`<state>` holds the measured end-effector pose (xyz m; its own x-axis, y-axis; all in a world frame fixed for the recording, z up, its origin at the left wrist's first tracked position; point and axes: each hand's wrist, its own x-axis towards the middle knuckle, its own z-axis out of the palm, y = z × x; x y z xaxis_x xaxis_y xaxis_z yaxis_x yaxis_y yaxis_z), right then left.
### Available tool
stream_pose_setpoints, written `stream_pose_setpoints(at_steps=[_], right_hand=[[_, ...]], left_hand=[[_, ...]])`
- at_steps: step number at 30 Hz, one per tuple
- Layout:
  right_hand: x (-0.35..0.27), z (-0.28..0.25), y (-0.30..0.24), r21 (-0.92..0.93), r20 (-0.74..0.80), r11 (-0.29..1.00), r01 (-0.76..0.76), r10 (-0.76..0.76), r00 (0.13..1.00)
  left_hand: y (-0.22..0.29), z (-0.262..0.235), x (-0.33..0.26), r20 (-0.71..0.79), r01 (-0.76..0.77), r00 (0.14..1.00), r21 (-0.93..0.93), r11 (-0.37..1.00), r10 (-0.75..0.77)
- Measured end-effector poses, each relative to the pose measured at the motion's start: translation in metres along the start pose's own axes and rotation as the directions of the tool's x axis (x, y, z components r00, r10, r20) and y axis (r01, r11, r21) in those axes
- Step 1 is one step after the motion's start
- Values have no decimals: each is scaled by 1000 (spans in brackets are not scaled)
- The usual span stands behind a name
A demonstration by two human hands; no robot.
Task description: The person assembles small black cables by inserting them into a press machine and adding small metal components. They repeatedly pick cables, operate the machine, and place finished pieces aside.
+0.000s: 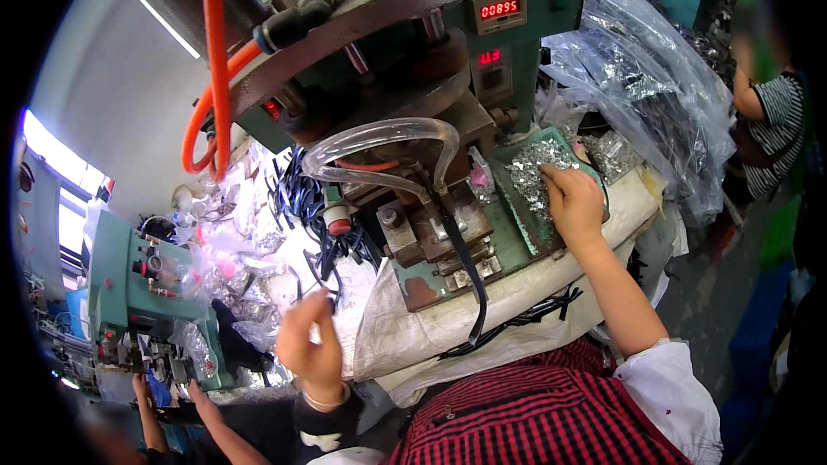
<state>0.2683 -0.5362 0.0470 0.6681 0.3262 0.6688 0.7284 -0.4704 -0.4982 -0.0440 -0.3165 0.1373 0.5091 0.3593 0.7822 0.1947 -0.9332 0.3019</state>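
Observation:
My right hand reaches over a green tray, its thumb and fingertips pinched together at a heap of small silvery metal pieces. Whether a piece is between those fingers is too small to tell. Left of the press, my left hand is raised with thumb and forefinger closed; a small dark bit shows at the tips, its kind unclear. A black strap lies in the metal die of the press, its looped end hanging toward me. Neither hand touches it.
Above the die stands a green press with red number displays, a clear bent tube and an orange hose. Black straps pile up beside a red button. Another person's hands work at a machine on the left; someone stands far right.

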Motion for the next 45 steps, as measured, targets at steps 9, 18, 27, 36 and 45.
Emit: stream_pose_setpoints(at_steps=[9, 18, 27, 36, 45], right_hand=[[7, 4, -9, 334, 87, 892, -306, 294, 952], [-21, -34, -2, 381, 104, 865, -326, 310, 945], [10, 4, -120, 650, 99, 744, -154, 118, 988], [12, 0, -148, 807, 438, 302, -507, 271, 857], [11, -19, -77, 209, 149, 977, 47, -79, 986]], left_hand=[[-158, 20, -41, 632, -465, 745, 264, 845, 213], [-141, 48, -64, 388, -34, 921, 187, 982, -42], [-38, 91, -18, 55, 450, 878, -431, 782, -475], [44, 53, 70, -126, 58, 979, -569, 820, -157], [63, 59, 32, -63, -223, 973, -502, 836, 221]])
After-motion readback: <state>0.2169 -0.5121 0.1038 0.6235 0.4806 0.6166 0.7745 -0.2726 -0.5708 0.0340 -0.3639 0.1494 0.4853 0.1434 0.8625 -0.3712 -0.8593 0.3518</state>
